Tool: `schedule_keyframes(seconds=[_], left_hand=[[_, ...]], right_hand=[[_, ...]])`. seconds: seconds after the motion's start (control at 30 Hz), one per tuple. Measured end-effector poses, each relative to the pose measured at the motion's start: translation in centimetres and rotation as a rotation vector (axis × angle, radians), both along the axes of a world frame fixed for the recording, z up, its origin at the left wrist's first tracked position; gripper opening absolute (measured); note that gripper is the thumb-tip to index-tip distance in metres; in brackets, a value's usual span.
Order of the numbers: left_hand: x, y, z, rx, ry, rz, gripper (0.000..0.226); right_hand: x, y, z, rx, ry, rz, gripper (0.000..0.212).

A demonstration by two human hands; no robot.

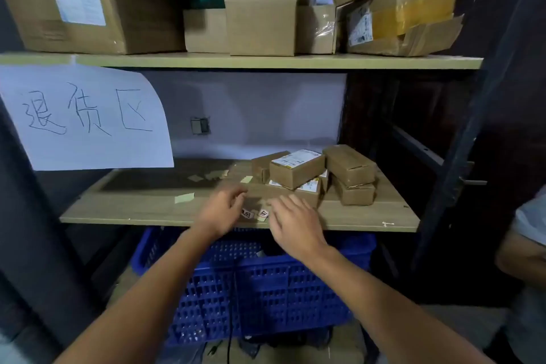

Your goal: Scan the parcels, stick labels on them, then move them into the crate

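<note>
Small parcels (319, 174) are piled on a wooden shelf (147, 204) above a blue crate (266, 289). Both hands, left (220, 210) and right (295, 224), hover with loosely spread fingers over labels (255, 213) at the shelf's edge.

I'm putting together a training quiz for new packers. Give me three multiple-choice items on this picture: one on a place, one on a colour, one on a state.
1. Where is the crate?
A. On the top shelf
B. Below the lower shelf
C. On the small parcels

2. What colour is the crate?
A. Blue
B. Red
C. Green

3. What are the left hand and right hand doing?
A. Lifting the crate
B. Holding the paper sign
C. Working at small stickers by the shelf's front edge

Answers:
1 B: it shows under the shelf board, behind the forearms.
2 A: its perforated walls are blue.
3 C: both hands flank the stickers; their exact grip is blurred.
</note>
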State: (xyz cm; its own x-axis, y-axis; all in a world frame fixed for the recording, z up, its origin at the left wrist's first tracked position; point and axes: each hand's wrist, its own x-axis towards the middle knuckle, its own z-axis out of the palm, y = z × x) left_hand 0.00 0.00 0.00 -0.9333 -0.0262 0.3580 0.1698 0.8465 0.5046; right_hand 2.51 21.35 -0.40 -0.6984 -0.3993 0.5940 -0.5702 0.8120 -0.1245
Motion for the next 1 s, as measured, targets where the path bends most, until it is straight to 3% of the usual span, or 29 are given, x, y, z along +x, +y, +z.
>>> schedule_keyframes(seconds=[0.2,0.33,0.4,0.53,0.6,0.7,0.77,0.83,0.9,1.0], left_hand=[[0.0,-0.8,-3.2,-0.121,0.073,-0.117,0.026],[2.9,-0.9,-3.8,-0.023,0.170,-0.092,0.015],[4.5,-0.8,-4.5,0.001,0.010,-0.054,0.016],[3.8,-0.6,-7.1,-0.151,-0.584,0.032,0.056],[1.6,0.0,-6.9,-0.163,-0.808,0.023,0.055],[-2.5,1.0,-6.8,-0.204,-1.099,-0.099,0.045],[-4.4,1.9,-7.2,-0.306,-1.211,-0.167,0.037],[-5.9,2.3,-8.4,-0.308,-1.268,-0.151,0.025],[-6.7,2.6,-9.4,-0.328,-1.281,-0.187,0.018],[-7.4,3.2,-10.7,-0.329,-1.277,-0.240,0.029]], right_hand=[[-1.8,-2.8,-3.3,-0.043,-0.150,-0.012,0.037],[-3.5,-2.6,-4.3,-0.025,-0.200,0.016,0.042],[-4.1,-2.3,-4.8,-0.080,-0.212,0.066,0.038],[-4.9,-1.4,-5.3,-0.260,-0.268,0.148,0.040],[-4.9,-0.9,-5.0,-0.406,-0.304,0.186,0.039],[-3.9,-0.1,-5.9,-0.520,-0.248,0.194,0.017],[-3.1,0.3,-7.1,-0.434,-0.258,0.158,0.009],[-2.9,0.3,-8.2,-0.235,-0.402,0.132,0.004],[-3.5,0.3,-8.6,-0.078,-0.540,0.132,0.011],[-5.8,0.3,-8.1,0.055,-0.714,0.100,0.025]])
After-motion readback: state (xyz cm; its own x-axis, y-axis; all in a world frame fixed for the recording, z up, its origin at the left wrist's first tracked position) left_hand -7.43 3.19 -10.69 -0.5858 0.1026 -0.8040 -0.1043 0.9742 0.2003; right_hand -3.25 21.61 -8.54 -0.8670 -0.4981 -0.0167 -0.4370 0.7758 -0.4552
